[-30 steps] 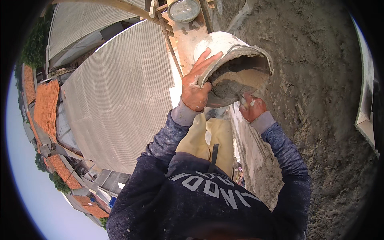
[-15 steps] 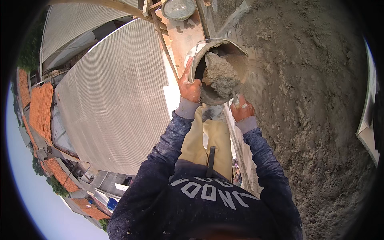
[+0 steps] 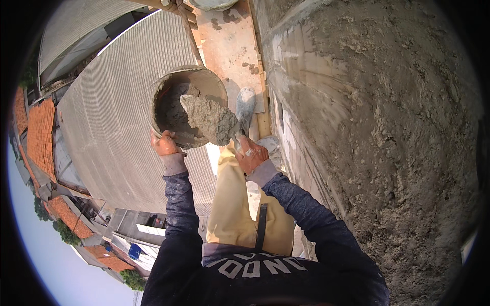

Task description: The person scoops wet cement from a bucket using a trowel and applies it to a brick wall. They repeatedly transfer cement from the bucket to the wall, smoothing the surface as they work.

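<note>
Closed around the handle of a mortar-smeared metal trowel (image 3: 238, 136), my right hand (image 3: 252, 155) works just outside the near-right rim of a round, grey, mortar-crusted bucket (image 3: 213, 85). My left hand (image 3: 166, 144) clasps the bucket's near-left rim, its open mouth facing me. A thick heap of wet grey mortar (image 3: 210, 118) hides nearly all of the trowel's blade, stretching from inside the bucket out across its right-hand rim; whether blade and rim touch, I cannot tell. More mortar lies within, toward the bucket's left side.

With so tall a load, I judge a level blade and a slow, firm wrist to be best, since a tilt could slide the heap off. Lifting clear of the rim before swinging aside should spare a knock, and my left hand needs to steady the bucket against the pull.

A rough, mortar-coated grey wall (image 3: 403, 112) rises well to the bucket's right. Just beside the bucket, on that same side, a pale, splashed boot (image 3: 245, 104) stands on a stained, reddish flat board (image 3: 224, 46), poor footing for haste.
</note>
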Motion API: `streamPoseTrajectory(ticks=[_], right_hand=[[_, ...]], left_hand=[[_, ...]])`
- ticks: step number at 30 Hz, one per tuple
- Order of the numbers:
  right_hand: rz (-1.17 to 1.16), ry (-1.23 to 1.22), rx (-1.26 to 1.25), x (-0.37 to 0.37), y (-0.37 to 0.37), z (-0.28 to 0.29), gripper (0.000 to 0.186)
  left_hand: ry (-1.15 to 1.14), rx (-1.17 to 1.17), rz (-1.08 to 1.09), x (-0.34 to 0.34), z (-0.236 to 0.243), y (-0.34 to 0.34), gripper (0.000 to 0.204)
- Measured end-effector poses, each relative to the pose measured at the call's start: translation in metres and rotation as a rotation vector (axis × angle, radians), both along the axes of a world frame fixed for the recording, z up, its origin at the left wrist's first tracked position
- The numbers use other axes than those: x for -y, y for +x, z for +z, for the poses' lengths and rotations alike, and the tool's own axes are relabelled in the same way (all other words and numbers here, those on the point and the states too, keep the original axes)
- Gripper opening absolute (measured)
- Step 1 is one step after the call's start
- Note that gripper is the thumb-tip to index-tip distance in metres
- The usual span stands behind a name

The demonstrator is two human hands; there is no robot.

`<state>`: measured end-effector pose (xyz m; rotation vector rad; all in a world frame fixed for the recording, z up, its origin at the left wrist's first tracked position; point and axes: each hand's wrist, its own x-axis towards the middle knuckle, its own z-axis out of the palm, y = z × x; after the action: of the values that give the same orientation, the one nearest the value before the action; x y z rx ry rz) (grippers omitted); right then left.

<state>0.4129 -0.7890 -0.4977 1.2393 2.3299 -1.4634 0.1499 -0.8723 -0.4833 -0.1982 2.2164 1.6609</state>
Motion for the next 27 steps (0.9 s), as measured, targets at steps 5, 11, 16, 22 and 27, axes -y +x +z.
streamPoseTrajectory(ticks=[5, 11, 16, 22, 27], right_hand=[[-0.034, -0.556, -0.15, -0.002, 0.007, -0.041, 0.036], [-1.198, -1.063, -0.228, -0.238, 0.107, -0.051, 0.038], [-0.349, 0.039, 0.675, -0.154, 0.222, 0.127, 0.029], [0.079, 0.517, 0.412, -0.102, 0.234, 0.165, 0.044], [0.259, 0.474, 0.431, -0.166, 0.131, 0.161, 0.047]], left_hand=[[-0.167, -0.194, 0.037, 0.081, -0.019, -0.052, 0.056], [-0.408, -0.19, 0.034, 0.109, -0.017, -0.069, 0.059], [-0.233, -0.097, -0.015, 0.067, 0.012, -0.029, 0.061], [-0.114, 0.018, -0.017, -0.034, 0.03, 0.039, 0.067], [0.054, -0.093, -0.438, -0.109, 0.073, 0.083, 0.076]])
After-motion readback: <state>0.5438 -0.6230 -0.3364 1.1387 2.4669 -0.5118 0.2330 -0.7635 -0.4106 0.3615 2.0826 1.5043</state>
